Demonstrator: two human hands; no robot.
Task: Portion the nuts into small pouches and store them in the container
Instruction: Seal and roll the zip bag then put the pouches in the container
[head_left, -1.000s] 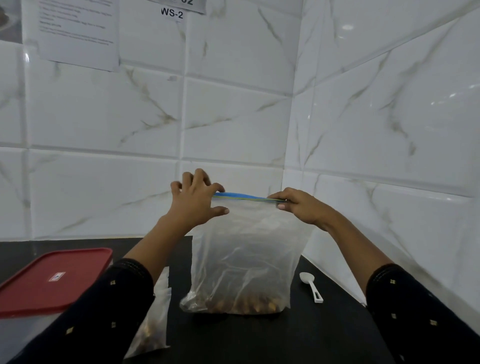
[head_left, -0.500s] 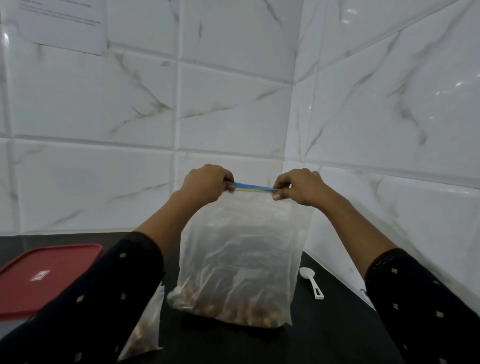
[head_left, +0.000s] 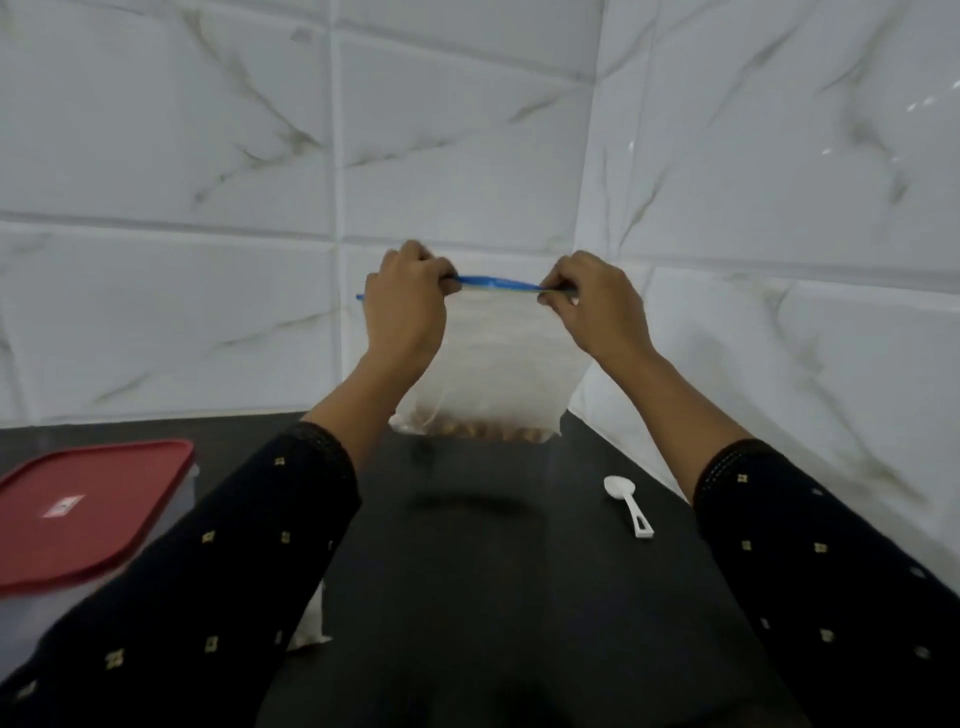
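A large clear zip bag (head_left: 506, 364) with a blue seal strip hangs in the air above the black counter, brown nuts (head_left: 483, 428) gathered at its bottom. My left hand (head_left: 405, 306) pinches the left part of the blue strip and my right hand (head_left: 597, 306) pinches the right end. A container with a red lid (head_left: 88, 514) stands at the left edge. A small clear pouch (head_left: 311, 621) lies on the counter, mostly hidden under my left sleeve.
A white plastic spoon (head_left: 628, 506) lies on the black counter (head_left: 467, 597) to the right. White marble-tiled walls (head_left: 208, 260) meet in a corner right behind the bag.
The big bag has been lifted off the counter and now hangs from both hands. My fingers have closed tighter on the blue strip.
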